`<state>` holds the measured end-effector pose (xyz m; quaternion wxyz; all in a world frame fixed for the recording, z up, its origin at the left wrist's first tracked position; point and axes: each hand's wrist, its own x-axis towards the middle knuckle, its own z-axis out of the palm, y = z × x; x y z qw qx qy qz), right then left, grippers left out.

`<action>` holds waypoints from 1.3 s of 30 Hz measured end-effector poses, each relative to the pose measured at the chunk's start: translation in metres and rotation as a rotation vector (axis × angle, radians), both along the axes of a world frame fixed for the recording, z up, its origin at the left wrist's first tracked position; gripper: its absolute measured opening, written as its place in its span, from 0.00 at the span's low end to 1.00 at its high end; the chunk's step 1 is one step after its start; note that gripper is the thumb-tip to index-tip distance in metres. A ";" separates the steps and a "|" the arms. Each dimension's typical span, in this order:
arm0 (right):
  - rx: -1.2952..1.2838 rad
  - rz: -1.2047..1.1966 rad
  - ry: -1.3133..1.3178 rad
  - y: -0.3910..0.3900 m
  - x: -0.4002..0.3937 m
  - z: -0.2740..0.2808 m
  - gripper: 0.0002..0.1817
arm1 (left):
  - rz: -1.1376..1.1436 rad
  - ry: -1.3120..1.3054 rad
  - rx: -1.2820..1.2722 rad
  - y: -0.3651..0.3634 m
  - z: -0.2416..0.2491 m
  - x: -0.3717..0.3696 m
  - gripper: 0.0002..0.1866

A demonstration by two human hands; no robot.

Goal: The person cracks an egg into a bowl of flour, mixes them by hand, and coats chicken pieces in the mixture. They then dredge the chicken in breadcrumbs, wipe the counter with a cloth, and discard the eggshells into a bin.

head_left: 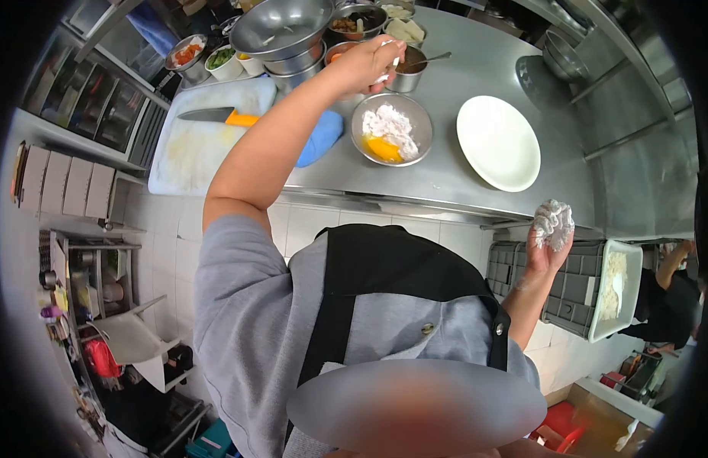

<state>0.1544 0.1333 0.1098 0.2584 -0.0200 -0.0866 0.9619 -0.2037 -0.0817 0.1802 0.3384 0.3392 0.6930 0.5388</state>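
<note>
My left hand (375, 67) is raised over the back of a steel bowl (428, 145). Its fingers are curled closed, with white patches at their tips; what they hold, if anything, I cannot make out. Inside the bowl, pale pinkish-white pieces (390, 126) lie beside a yellow-orange pool that looks like egg yolk (384, 149). To the right, off the counter's front edge, my right hand (552, 233) is held up, its fingers thickly coated in white powder or batter. Those fingers are loosely bent and nothing shows in them. A white oval plate (498, 143) lies right of the bowl.
Left on the steel counter (445, 84) are a cutting board (187, 156), a knife with an orange handle (241, 118) and a blue cloth (321, 140). Behind stand stacked steel bowls (283, 30) and a pot with a spoon (407, 79). A white tub (635, 267) sits at right, near another person.
</note>
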 end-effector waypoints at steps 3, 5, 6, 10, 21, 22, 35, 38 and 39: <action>0.021 -0.004 0.024 -0.021 -0.024 -0.001 0.10 | -0.148 -0.424 0.149 -0.007 0.007 -0.020 0.16; 0.017 -0.001 0.018 -0.037 -0.036 0.004 0.10 | -0.282 -0.765 0.224 -0.011 0.007 -0.031 0.16; 0.013 0.003 0.015 -0.045 -0.042 0.005 0.10 | -0.309 -0.895 0.200 -0.011 0.004 -0.035 0.16; 0.052 -0.033 0.024 -0.055 -0.048 0.007 0.11 | -0.276 -0.859 0.295 -0.022 0.011 -0.053 0.16; 0.108 -0.088 -0.045 -0.088 -0.063 0.025 0.09 | 0.224 1.345 -0.413 -0.074 -0.081 -0.293 0.40; 0.113 -0.089 -0.034 -0.091 -0.066 0.028 0.09 | 0.311 1.321 -0.487 -0.074 -0.061 -0.278 0.39; 0.122 -0.072 -0.020 -0.077 -0.069 0.026 0.09 | 0.326 1.056 -0.707 -0.107 -0.193 -0.029 0.31; 0.099 -0.073 -0.051 -0.084 -0.058 0.028 0.10 | 0.316 0.942 -0.829 -0.119 -0.181 0.001 0.31; 0.092 -0.056 -0.048 -0.083 -0.053 0.029 0.10 | 0.318 0.959 -0.803 -0.127 -0.185 0.015 0.30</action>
